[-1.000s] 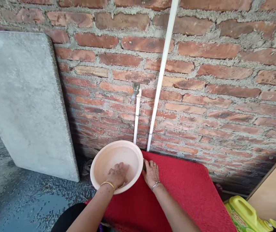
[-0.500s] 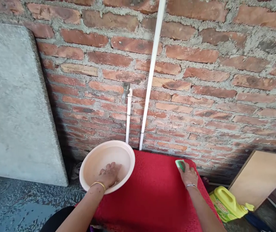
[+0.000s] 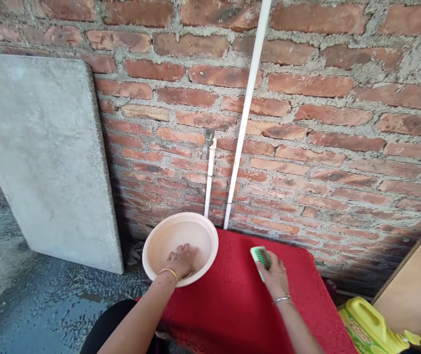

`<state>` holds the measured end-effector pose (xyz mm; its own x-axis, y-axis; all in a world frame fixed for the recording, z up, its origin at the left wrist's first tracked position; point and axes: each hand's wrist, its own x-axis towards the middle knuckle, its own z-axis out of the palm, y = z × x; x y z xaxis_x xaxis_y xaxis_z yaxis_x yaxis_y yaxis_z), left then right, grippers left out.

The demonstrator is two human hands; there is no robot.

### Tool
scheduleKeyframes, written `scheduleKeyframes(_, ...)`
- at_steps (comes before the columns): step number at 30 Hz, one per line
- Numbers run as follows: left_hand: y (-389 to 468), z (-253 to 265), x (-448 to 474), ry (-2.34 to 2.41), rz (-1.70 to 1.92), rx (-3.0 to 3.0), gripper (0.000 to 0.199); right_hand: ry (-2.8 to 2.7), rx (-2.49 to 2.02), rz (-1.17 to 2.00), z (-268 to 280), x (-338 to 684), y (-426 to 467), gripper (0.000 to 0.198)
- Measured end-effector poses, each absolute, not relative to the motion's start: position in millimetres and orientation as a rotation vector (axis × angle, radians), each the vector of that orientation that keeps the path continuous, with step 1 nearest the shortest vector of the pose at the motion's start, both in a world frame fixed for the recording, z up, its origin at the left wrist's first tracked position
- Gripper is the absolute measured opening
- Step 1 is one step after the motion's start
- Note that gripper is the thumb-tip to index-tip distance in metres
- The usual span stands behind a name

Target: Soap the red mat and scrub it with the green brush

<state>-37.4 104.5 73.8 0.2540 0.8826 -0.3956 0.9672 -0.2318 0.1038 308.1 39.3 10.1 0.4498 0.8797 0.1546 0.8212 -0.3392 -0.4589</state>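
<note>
A pale pink basin (image 3: 152,231) stands at the left end of a wet red cloth (image 3: 228,300) spread over a low flat surface. Inside the basin, my left hand (image 3: 182,259) reaches down with its fingers bent and apart; I make out nothing in it, though its underside is hidden. A gold bangle circles that wrist. My right hand (image 3: 276,276), with a silver bangle on its wrist, grips a scrub brush (image 3: 260,257) with a pale green-white body and green bristles. The brush is tipped up above the cloth, its bristles turned toward my palm side.
A brick wall (image 3: 306,147) rises behind, with white pipes (image 3: 245,113) and a tap (image 3: 209,138) on it. A grey slab (image 3: 51,167) leans at left over wet floor (image 3: 63,305). At right are a yellow jug (image 3: 370,322) and a tan board (image 3: 416,285).
My right hand has moved left across the cloth with the brush, showing more of its bristles. My left hand stays in the basin. The whole view has shifted slightly left.
</note>
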Motion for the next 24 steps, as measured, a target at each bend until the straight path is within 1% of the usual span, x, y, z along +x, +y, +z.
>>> scheduleKeyframes(4, 105.3, 70.2, -38.1, 1.69, -0.35, 2.21, 0.065, -1.639, -2.1, 0.206, 13.1, 214.5, 55.9, 0.049)
scheduleKeyframes(7, 103.9, 72.9, -38.0, 1.695, -0.356, 2.202, 0.065, -1.766, -2.11, 0.235, 15.4, 169.0, 62.0, 0.05)
scheduleKeyframes(10, 102.8, 76.0, -38.1, 1.689, -0.353, 2.206, 0.066, -1.873, -2.16, 0.249, 17.8, 149.1, 64.5, 0.054)
scheduleKeyframes(14, 102.6, 77.0, -38.6, 1.684, -0.369, 2.203, 0.065, -1.945, -2.187, 0.271, 22.2, 149.8, 64.2, 0.059)
scheduleKeyframes(18, 102.3, 77.9, -38.1, 1.685, -0.392, 2.191, 0.066, -1.957, -2.239, 0.246, 25.5, 167.8, 60.1, 0.057)
scheduleKeyframes(24, 103.5, 73.1, -39.9, 1.682, -0.322, 2.213, 0.065, -1.782, -2.445, 0.112, 26.5, 249.8, 40.0, 0.056)
